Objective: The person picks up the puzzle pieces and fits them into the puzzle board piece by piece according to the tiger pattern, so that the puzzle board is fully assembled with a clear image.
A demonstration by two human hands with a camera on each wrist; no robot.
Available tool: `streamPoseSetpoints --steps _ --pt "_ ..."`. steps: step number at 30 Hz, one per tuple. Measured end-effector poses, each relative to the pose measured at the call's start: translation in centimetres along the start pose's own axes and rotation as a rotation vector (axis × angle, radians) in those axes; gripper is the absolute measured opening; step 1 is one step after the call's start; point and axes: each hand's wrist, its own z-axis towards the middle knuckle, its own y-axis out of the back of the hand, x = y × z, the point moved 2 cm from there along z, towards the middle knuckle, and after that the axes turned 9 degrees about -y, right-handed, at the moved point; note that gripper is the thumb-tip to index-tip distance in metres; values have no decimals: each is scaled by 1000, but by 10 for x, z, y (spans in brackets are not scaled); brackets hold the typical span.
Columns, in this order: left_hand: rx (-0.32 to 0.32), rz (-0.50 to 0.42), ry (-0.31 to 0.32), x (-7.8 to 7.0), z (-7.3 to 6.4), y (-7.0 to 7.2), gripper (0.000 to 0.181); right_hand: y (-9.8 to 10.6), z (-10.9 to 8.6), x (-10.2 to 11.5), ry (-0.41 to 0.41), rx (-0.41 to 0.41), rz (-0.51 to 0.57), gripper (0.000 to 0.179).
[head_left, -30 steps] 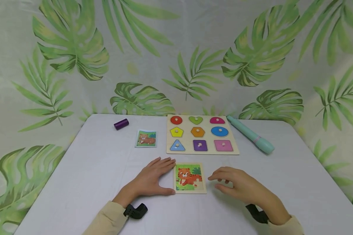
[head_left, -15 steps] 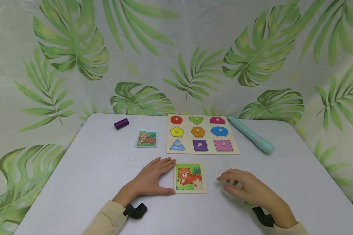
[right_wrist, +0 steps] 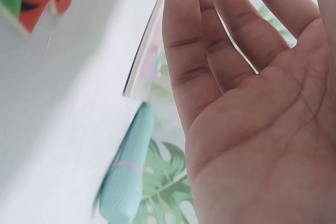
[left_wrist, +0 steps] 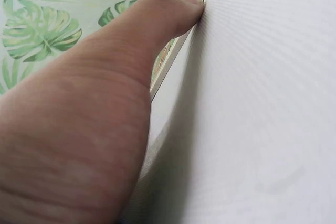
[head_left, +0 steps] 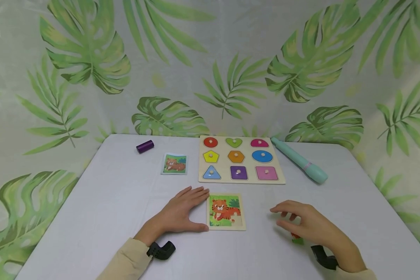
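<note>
A small square tiger jigsaw puzzle (head_left: pixel 225 210) lies in a wooden frame at the middle of the table, with a bare gap in its lower right corner. Against its left side rests my left hand (head_left: pixel 178 214), fingers spread and thumb at the lower left corner; the left wrist view shows that thumb (left_wrist: pixel 191 8) along the frame's edge. My right hand (head_left: pixel 306 222) hovers to the right of the puzzle, fingers loosely bent and holding nothing. Partly hidden beneath it is a loose red and green puzzle piece (head_left: pixel 297 240), whose black stripes show in the right wrist view.
Behind the puzzle lies a wooden board (head_left: pixel 224 178) of colourful knobbed shapes. A tiger picture card (head_left: pixel 174 164) and a purple cylinder (head_left: pixel 145 146) are at the back left. To the board's right lies a mint-green tapered stick (head_left: pixel 299 160). A leaf-print cloth hangs behind.
My right hand has moved right, away from the puzzle and over the loose piece, which now shows below the palm. The left hand stays at the frame.
</note>
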Motion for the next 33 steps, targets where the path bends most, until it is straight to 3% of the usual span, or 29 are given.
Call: streamPoseSetpoints --steps 14,28,33 --pt "2 -2 -1 -1 1 1 100 7 -8 -13 -23 12 4 34" --pt "2 -2 -8 1 1 -1 101 9 -14 -22 -110 111 31 45" --pt "-2 5 -9 1 2 -1 102 9 -15 -23 -89 114 28 47"
